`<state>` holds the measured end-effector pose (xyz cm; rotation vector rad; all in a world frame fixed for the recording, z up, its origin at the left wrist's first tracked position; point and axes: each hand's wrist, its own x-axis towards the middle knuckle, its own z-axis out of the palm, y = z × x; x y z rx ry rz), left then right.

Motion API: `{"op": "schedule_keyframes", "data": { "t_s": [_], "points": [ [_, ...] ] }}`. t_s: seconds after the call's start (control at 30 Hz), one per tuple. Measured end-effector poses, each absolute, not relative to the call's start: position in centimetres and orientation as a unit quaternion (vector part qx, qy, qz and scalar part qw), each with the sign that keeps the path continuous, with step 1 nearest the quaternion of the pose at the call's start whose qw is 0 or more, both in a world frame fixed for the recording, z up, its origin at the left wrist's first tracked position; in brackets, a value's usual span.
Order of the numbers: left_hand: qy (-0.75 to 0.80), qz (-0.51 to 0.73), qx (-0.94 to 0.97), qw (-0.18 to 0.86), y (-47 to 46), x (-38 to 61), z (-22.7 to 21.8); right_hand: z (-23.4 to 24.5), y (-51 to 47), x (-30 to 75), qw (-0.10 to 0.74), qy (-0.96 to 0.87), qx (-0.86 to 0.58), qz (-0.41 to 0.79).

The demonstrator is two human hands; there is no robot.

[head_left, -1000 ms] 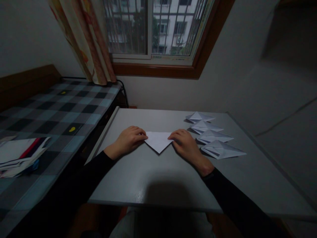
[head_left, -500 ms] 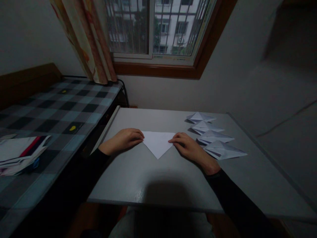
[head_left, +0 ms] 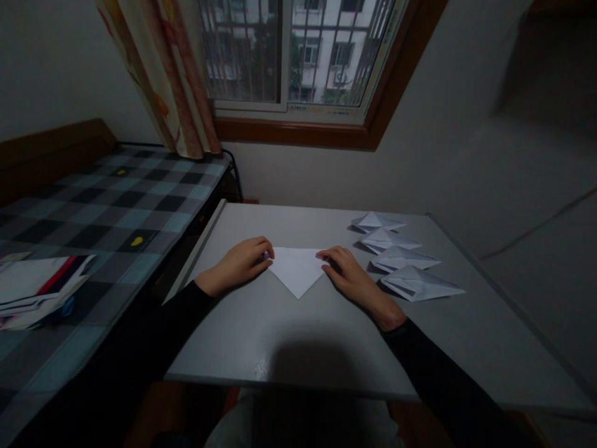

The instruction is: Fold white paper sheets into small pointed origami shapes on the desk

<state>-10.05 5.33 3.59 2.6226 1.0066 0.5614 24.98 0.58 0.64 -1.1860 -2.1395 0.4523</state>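
Head view showed the left hand (head_left: pixel 237 264) and right hand (head_left: pixel 349 277) lying flat, fingertips pinning the paper (head_left: pixel 296 270) by its upper corners; it looked light, limp, crease-prone, best pinched there.

Top corners of the paper triangle (head_left: pixel 296 271) are hidden under the left hand (head_left: pixel 237 264) and right hand (head_left: pixel 353 278) — the left's pinch vs. press can't be told. The stack (head_left: pixel 32 289) on the bed (head_left: pixel 93 205) is cut by the left edge; the yellow spot (head_left: pixel 136 241) nearby is too small to ID.

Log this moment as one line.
left hand: on left corner of paper triangle | right hand: on right corner | four folded paper pieces: right of hands
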Motion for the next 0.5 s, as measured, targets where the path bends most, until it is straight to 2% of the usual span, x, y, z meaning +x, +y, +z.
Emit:
{"op": "schedule_keyframes", "data": {
  "t_s": [0.2,0.5],
  "points": [
    [0.353,0.164,0.919,0.054,4.6,-8.8,2.7,1.1,0.2,24.4,0.315,-0.816,-0.468,0.127],
    [0.369,0.144,0.918,0.019,2.6,-8.1,2.9,1.6,-1.0,23.3,0.270,-0.839,-0.459,0.109]
  ]
}}
